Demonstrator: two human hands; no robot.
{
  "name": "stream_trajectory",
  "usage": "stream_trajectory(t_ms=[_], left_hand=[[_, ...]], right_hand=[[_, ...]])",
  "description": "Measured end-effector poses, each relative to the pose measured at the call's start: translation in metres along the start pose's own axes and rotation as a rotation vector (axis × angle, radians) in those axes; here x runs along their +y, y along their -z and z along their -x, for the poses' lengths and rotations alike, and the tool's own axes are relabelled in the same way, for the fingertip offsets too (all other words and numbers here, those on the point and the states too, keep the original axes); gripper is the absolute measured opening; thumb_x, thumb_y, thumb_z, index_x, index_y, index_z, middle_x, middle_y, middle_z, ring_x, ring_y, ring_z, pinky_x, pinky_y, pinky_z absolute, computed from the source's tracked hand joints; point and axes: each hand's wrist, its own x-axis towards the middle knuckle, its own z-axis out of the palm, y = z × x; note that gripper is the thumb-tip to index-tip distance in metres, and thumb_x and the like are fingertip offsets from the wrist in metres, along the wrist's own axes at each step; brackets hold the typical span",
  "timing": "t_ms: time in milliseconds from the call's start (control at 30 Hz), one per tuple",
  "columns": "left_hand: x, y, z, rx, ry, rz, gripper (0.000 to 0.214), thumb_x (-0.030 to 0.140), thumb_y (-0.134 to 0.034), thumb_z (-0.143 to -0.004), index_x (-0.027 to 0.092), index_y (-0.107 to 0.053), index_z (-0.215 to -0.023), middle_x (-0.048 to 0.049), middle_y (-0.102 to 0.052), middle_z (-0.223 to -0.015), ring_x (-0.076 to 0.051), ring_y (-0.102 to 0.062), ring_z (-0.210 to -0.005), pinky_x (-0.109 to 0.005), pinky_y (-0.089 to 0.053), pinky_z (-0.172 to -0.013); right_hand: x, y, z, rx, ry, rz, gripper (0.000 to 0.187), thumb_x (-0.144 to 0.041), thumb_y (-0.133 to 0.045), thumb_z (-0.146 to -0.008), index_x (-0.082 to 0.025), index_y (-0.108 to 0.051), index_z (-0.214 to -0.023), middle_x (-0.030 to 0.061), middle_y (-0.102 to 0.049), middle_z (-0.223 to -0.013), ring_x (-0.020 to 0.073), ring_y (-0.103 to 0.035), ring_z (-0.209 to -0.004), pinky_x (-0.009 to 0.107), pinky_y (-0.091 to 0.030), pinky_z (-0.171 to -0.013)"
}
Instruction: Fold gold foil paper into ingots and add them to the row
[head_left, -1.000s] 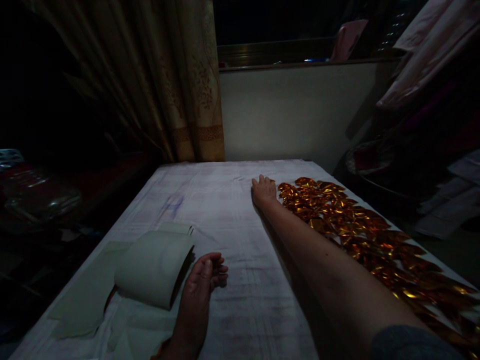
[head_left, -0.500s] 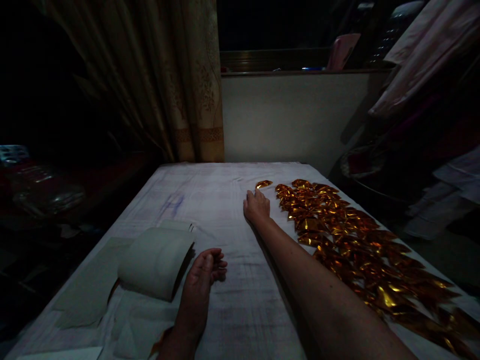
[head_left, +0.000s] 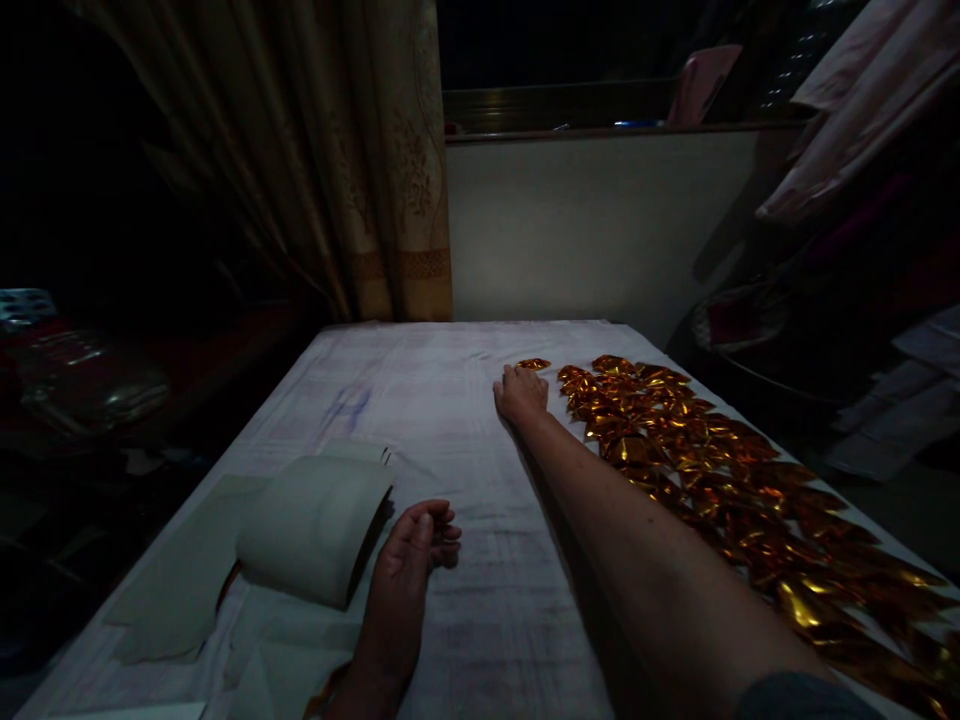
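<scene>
My right hand point(head_left: 521, 393) reaches to the far part of the cloth, back up, with its fingers bent down and their tips hidden. Just beyond its knuckles lies a single folded gold foil piece point(head_left: 533, 363), partly covered by the hand. Whether the fingers grip anything is hidden. Many similar shiny gold foil pieces point(head_left: 630, 450) lie in rows to the right of my right arm. My left hand point(head_left: 415, 545) hovers or rests nearer to me, thumb up, fingers loosely curved and apart, nothing visible in it. Beside it stands a curved sheet of pale card point(head_left: 311, 530).
A pale checked cloth point(head_left: 420, 400) with a purple stain covers the table. Flat pale card sheets point(head_left: 176, 570) lie at the left. Behind are a patterned curtain point(head_left: 405, 170), a wall and a ledge with a pink container point(head_left: 701, 85). Clothes point(head_left: 862, 110) hang at the right.
The view has shifted slightly, so the foil rows appear a little farther right. My right hand covers slightly more of the single foil piece's near edge. The left hand has hardly moved.
</scene>
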Motion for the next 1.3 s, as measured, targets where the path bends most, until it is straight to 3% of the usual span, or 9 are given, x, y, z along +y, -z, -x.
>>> stream_trajectory(t_ms=[133,267,400,600,800,933,1133,1233,1300], left_hand=[[0.005,-0.002,0.001,0.017,0.006,-0.003,0.064,0.074,-0.076,-0.065,0.016,-0.073,-0.092,-0.0103,-0.071,-0.093,-0.022,-0.068,-0.080,-0.033,-0.058,-0.067],[0.009,-0.004,0.001,0.000,-0.005,-0.011,0.063,0.074,-0.075,-0.065,0.016,-0.073,-0.091,-0.0100,-0.071,-0.093,-0.022,-0.068,-0.081,-0.032,-0.058,-0.067],[0.006,-0.004,-0.001,-0.024,-0.028,0.001,0.062,0.072,-0.075,-0.067,0.016,-0.072,-0.093,-0.0095,-0.070,-0.094,-0.021,-0.068,-0.081,-0.031,-0.057,-0.067],[0.002,-0.005,-0.003,-0.060,-0.090,-0.028,0.059,0.070,-0.072,-0.070,0.015,-0.070,-0.092,-0.0091,-0.070,-0.091,-0.019,-0.067,-0.078,-0.030,-0.056,-0.065],[-0.003,-0.006,-0.006,-0.087,-0.209,-0.143,0.061,0.073,-0.064,-0.073,0.014,-0.070,-0.090,-0.0089,-0.070,-0.086,-0.019,-0.067,-0.073,-0.030,-0.055,-0.063],[-0.008,-0.012,0.001,-0.088,-0.302,-0.250,0.050,0.064,-0.060,-0.081,0.016,-0.070,-0.087,-0.0082,-0.071,-0.085,-0.020,-0.067,-0.074,-0.031,-0.055,-0.066],[0.004,-0.011,0.031,-0.085,-0.528,-0.509,0.026,0.047,-0.061,-0.083,0.024,-0.071,-0.079,-0.0067,-0.072,-0.084,-0.024,-0.066,-0.084,-0.036,-0.052,-0.085],[0.017,0.009,0.039,-0.044,-0.628,-0.621,0.020,0.042,-0.064,-0.081,0.025,-0.073,-0.087,-0.0100,-0.074,-0.098,-0.029,-0.064,-0.103,-0.044,-0.043,-0.104],[0.027,0.026,0.038,0.034,-0.678,-0.702,0.026,0.039,-0.060,-0.084,0.023,-0.072,-0.100,-0.0137,-0.070,-0.119,-0.033,-0.055,-0.123,-0.050,-0.031,-0.114]], right_hand=[[-0.004,0.002,0.009,-0.010,0.022,-0.032,0.043,-0.035,-0.047,-0.098,-0.018,-0.053,-0.136,0.0155,-0.055,-0.142,0.0296,-0.042,-0.134,0.047,-0.031,-0.108],[-0.010,0.005,0.037,-0.008,0.005,-0.064,0.049,-0.033,-0.046,-0.098,-0.018,-0.047,-0.145,0.0164,-0.049,-0.149,0.0304,-0.038,-0.139,0.049,-0.029,-0.111],[-0.017,0.010,0.083,-0.023,0.035,-0.098,0.045,-0.030,-0.048,-0.097,-0.021,-0.055,-0.141,0.0131,-0.048,-0.151,0.0287,-0.038,-0.141,0.044,-0.031,-0.112],[-0.014,0.021,0.163,-0.036,0.166,-0.136,0.030,-0.022,-0.056,-0.093,-0.025,-0.070,-0.120,0.0088,-0.059,-0.141,0.0242,-0.047,-0.136,0.037,-0.033,-0.114],[0.013,0.019,0.236,0.068,0.283,-0.228,0.033,-0.016,-0.057,-0.091,-0.022,-0.070,-0.121,0.0113,-0.061,-0.139,0.0280,-0.051,-0.133,0.044,-0.037,-0.114],[0.029,0.018,0.272,0.159,0.310,-0.234,0.034,-0.018,-0.054,-0.092,-0.022,-0.069,-0.122,0.0116,-0.063,-0.137,0.0283,-0.054,-0.131,0.048,-0.038,-0.113],[0.037,0.023,0.286,0.223,0.260,-0.342,0.029,-0.017,-0.053,-0.090,-0.023,-0.075,-0.110,0.0099,-0.070,-0.126,0.0268,-0.061,-0.122,0.047,-0.043,-0.108],[0.038,0.024,0.281,0.212,0.231,-0.394,0.027,-0.017,-0.055,-0.089,-0.022,-0.077,-0.103,0.0098,-0.073,-0.120,0.0264,-0.063,-0.119,0.046,-0.045,-0.106],[0.039,0.025,0.279,0.200,0.222,-0.427,0.026,-0.017,-0.056,-0.088,-0.022,-0.077,-0.102,0.0092,-0.073,-0.119,0.0257,-0.063,-0.119,0.045,-0.044,-0.106]])
